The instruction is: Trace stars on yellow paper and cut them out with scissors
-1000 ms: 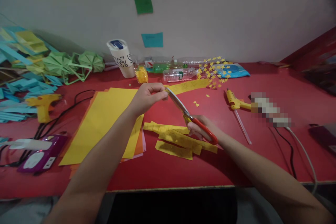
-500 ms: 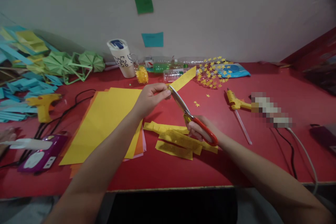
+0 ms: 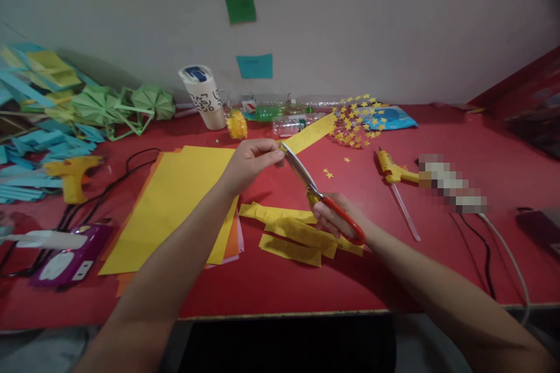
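My left hand pinches one end of a yellow paper strip, which slants up to the right above the table. Red-handled scissors are gripped in my right hand, their blades reaching up to the strip beside my left fingertips. Below the scissors, several cut yellow paper strips lie overlapping on the red table. A stack of yellow sheets, with orange and pink ones beneath, lies under and left of my left forearm. A few small yellow paper stars rest beyond my right hand.
Star-covered clear plastic, plastic bottles and a white tumbler line the wall. Glue guns lie left and right. A purple power strip, black cords and folded blue paper occupy the left side.
The strip's free end has swung down and to the right. Both hands and the scissors stay almost where they were. Another person's hand has left the far left edge.
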### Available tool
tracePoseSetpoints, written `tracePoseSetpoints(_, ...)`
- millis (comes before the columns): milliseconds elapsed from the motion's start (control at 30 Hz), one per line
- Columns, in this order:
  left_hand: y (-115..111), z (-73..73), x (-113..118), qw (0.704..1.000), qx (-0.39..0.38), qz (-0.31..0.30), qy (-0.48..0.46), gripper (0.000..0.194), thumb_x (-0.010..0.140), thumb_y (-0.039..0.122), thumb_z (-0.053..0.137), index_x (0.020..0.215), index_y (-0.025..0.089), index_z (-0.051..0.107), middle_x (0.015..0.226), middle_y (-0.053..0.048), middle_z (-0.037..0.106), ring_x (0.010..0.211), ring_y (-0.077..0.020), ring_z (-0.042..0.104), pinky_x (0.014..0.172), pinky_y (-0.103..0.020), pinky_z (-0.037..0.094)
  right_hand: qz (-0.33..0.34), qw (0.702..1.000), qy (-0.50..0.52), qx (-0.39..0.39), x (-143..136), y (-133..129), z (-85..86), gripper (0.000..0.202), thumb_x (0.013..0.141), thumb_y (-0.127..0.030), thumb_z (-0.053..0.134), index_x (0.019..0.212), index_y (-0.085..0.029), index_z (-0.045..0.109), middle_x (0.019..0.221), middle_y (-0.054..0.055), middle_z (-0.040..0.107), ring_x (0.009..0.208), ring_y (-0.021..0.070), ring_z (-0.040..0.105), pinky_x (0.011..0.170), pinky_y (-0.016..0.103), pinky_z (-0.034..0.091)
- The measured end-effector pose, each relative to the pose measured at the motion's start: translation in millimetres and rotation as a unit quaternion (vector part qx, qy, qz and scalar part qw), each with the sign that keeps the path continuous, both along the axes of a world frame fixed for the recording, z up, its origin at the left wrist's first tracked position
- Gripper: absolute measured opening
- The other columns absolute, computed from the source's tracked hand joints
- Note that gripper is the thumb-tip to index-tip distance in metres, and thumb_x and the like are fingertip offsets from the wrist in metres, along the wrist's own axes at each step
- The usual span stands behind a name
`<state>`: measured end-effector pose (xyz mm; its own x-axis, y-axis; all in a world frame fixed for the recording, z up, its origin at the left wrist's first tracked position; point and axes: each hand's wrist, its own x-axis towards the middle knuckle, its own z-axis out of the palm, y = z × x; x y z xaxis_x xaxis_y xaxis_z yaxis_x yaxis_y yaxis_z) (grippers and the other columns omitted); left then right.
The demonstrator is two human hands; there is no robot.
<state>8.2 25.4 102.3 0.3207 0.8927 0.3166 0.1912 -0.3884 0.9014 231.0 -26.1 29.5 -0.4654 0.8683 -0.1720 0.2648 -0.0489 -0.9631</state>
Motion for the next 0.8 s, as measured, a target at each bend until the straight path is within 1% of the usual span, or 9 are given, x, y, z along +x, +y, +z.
tracePoseSetpoints(233,0,-0.3,0,1.000,-0.008,-0.002,-0.008,0.021,0.076,0.030,0.060,0.059,0.018,0.063,0.062,0.000,0.063,0.067,-0.0146,0.058,0.071,-0.029,0.046,-0.007,1.000,0.023,-0.018,0,-1,-0.4,0.035,0.086,-0.047,0.058,0.062,-0.023,0.048,0.039,-0.006,0.046,0.034,0.0103,0.046,0.037,0.024,0.041)
tracePoseSetpoints(400,0,-0.6,0,1.000,-0.012,-0.001,-0.013,0.021,0.076,0.030,0.061,0.059,0.018,0.064,0.062,0.000,0.064,0.067,-0.0144,0.058,0.071,-0.029,0.046,-0.011,0.999,0.015,-0.028,-1,-2,2.2,0.034,0.086,-0.045,0.059,0.062,-0.023,0.047,0.039,-0.005,0.047,0.035,0.0108,0.047,0.037,0.024,0.042)
tracePoseSetpoints(667,1,-1.2,0,1.000,-0.016,-0.002,-0.016,0.021,0.075,0.030,0.061,0.058,0.018,0.064,0.061,0.000,0.064,0.066,-0.0144,0.059,0.070,-0.029,0.047,-0.032,0.999,0.000,-0.040,-4,-2,6.4,0.034,0.080,-0.047,0.064,0.062,-0.023,0.048,0.037,-0.008,0.042,0.033,0.0097,0.045,0.038,0.022,0.042)
tracePoseSetpoints(800,1,-2.5,0,1.000,-0.022,0.000,-0.018,0.021,0.075,0.030,0.061,0.058,0.018,0.064,0.061,-0.001,0.064,0.066,-0.0151,0.059,0.071,-0.030,0.047,-0.035,0.999,0.000,-0.040,-5,-3,9.4,0.036,0.076,-0.049,0.067,0.061,-0.022,0.048,0.038,-0.010,0.040,0.033,0.0092,0.045,0.042,0.024,0.046)
